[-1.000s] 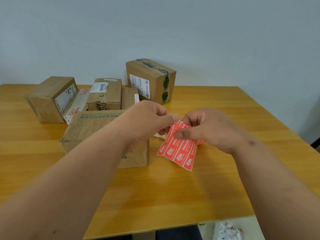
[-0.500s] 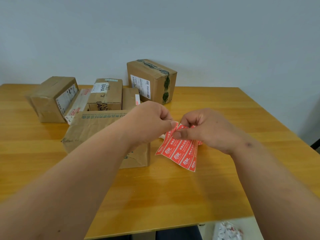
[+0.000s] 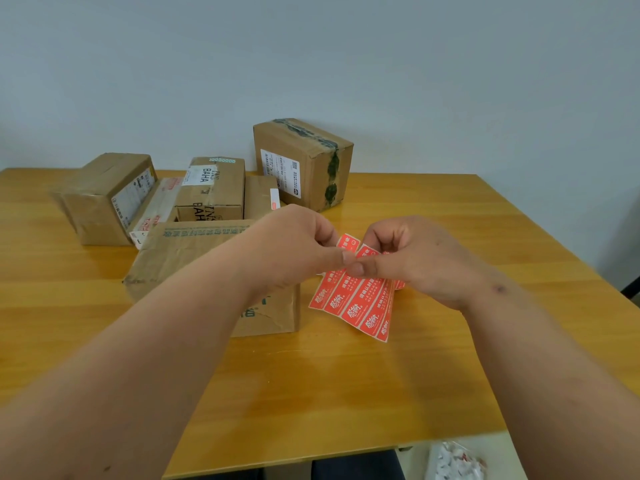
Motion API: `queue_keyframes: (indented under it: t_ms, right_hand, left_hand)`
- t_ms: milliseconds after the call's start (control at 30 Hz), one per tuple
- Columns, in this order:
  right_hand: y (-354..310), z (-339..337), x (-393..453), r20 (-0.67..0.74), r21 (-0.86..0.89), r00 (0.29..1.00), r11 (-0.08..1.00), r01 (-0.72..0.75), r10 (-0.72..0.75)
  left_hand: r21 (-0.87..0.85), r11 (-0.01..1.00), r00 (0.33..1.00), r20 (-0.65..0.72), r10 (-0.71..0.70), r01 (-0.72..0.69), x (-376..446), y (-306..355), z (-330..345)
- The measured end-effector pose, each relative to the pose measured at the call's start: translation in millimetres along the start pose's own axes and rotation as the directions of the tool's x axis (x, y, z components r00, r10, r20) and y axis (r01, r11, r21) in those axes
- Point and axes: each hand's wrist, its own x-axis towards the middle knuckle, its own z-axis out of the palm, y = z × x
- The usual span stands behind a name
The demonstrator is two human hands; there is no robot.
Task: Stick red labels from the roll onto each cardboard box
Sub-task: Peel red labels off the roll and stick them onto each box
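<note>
1. The strip of glossy red labels [image 3: 353, 299], printed in white, hangs just above the wooden table [image 3: 346, 393].
2. The left hand [image 3: 294, 251] pinches its top edge; the right hand [image 3: 412, 261] pinches beside it.
3. A creased cardboard box [image 3: 180, 258] lies just left.
4. Taped brown boxes [image 3: 301, 161] stand behind.

bg: wooden table [image 3: 346, 393], orange-yellow grain, glossy, near edge runs across bottom of frame. plain pale blue-grey wall [image 3: 346, 64] behind it. floor past table's near-right corner: clear plastic bag [image 3: 453, 462] w/ white + red scraps inside, partly cut off by frame. dark strip at far right edge [image 3: 632, 289], can't tell what it is
</note>
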Motion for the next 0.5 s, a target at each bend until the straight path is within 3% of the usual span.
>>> queue_keyframes:
  t_ms: [200,500]
  right_hand:
    - [-1.3,0.3,0.9,0.052,0.026,0.998,0.999,-0.037,0.036]
    - [-9.6,0.8,-2.8,-0.056,-0.091,0.998,0.996,-0.019,0.014]
  left_hand:
    - [-0.044,0.999,0.999,-0.026,-0.030,0.029,1.7,1.6,4.0]
    - [-0.193,0.979,0.995,-0.058,-0.080,0.068,4.5,0.4,5.2]
